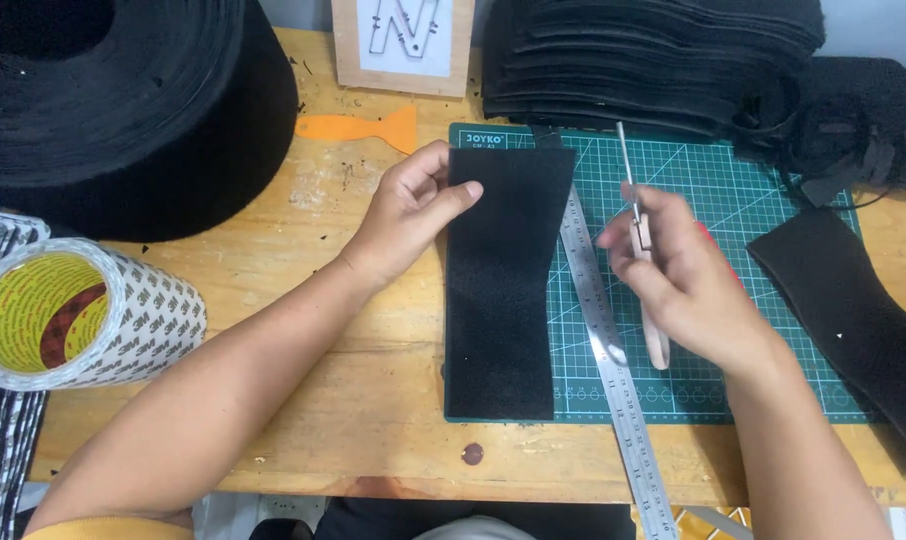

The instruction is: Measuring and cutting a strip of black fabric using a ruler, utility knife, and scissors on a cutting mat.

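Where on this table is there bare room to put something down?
Bare wood lies between the tape roll and the black felt strip, under the left hand. Some green mat is free beyond the right hand. The back edge is crowded with the black stack and big roll.

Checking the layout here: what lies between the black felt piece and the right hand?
In the head view, a steel ruler lies on the green cutting mat between the black felt piece and the right hand.
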